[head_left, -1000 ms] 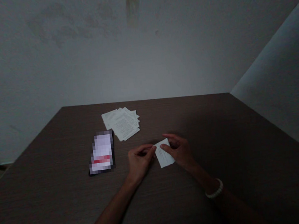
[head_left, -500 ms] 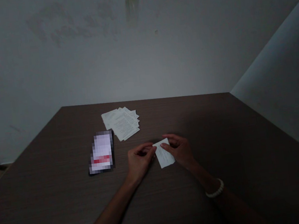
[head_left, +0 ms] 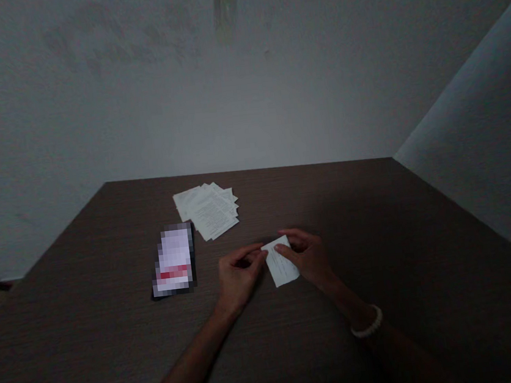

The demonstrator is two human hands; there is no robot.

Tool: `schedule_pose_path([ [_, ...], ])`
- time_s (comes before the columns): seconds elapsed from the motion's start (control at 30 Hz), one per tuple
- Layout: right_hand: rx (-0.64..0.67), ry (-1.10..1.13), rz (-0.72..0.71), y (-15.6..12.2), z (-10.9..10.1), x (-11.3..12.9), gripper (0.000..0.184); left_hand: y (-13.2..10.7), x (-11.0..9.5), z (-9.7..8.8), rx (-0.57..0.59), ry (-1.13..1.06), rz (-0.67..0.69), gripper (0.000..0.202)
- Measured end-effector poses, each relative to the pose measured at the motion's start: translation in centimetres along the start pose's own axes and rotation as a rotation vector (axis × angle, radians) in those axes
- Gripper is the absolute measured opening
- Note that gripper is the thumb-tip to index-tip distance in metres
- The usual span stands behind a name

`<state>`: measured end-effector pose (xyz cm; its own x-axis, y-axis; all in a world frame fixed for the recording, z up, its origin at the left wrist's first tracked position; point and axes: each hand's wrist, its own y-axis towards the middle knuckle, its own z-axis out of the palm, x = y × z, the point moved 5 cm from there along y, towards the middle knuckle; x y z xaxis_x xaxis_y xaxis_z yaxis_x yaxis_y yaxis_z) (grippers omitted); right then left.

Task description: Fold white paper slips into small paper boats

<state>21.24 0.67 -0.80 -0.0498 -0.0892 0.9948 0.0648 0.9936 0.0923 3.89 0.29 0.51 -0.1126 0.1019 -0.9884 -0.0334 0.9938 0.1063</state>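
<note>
A small white sheet of paper (head_left: 281, 268) with faint printed lines is held between my two hands above the table. My left hand (head_left: 239, 273) pinches its upper left corner between thumb and fingers. From the other side, my right hand (head_left: 308, 256) grips the upper right part, the thumb lying on the printed face and the fingers behind it. The fingertips under the paper are hidden. A pale beaded bracelet (head_left: 368, 324) circles my right wrist.
A fanned pile of printed white papers (head_left: 212, 212) lies beyond my left hand. Left of that hand rests a phone (head_left: 173, 259), its lit screen pixelated. The dark brown wooden table (head_left: 351, 186) meets a stained grey wall (head_left: 246, 106) at its far edge.
</note>
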Motion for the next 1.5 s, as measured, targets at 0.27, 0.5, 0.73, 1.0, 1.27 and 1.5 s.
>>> schedule_pose_path([
  [0.27, -0.005, 0.008, 0.013, 0.0, 0.1, 0.1, 0.037, -0.1, 0.2, -0.1, -0.006, 0.054, 0.050, 0.023],
  [0.5, 0.015, -0.015, 0.019, -0.1, 0.1, 0.2, 0.037, 0.1, 0.5, 0.1, 0.006, 0.010, -0.047, 0.024],
  [0.73, 0.029, 0.036, 0.113, 0.3, -0.2, -0.7, 0.033, 0.2, 0.5, 0.0, 0.024, -0.004, -0.075, 0.023],
  [1.0, 0.007, -0.021, 0.144, 0.8, -0.9, -0.8, 0.024, 0.4, 1.0, -0.2, 0.059, -0.022, -0.110, 0.022],
  [1.27, 0.116, 0.005, 0.108, 0.4, -0.3, -0.4, 0.023, 0.4, 0.8, 0.0, 0.116, -0.050, -0.127, 0.021],
  [1.5, 0.144, -0.065, 0.081, 0.5, -0.5, -0.3, 0.020, 0.3, 0.5, 0.0, 0.138, -0.035, -0.121, 0.020],
])
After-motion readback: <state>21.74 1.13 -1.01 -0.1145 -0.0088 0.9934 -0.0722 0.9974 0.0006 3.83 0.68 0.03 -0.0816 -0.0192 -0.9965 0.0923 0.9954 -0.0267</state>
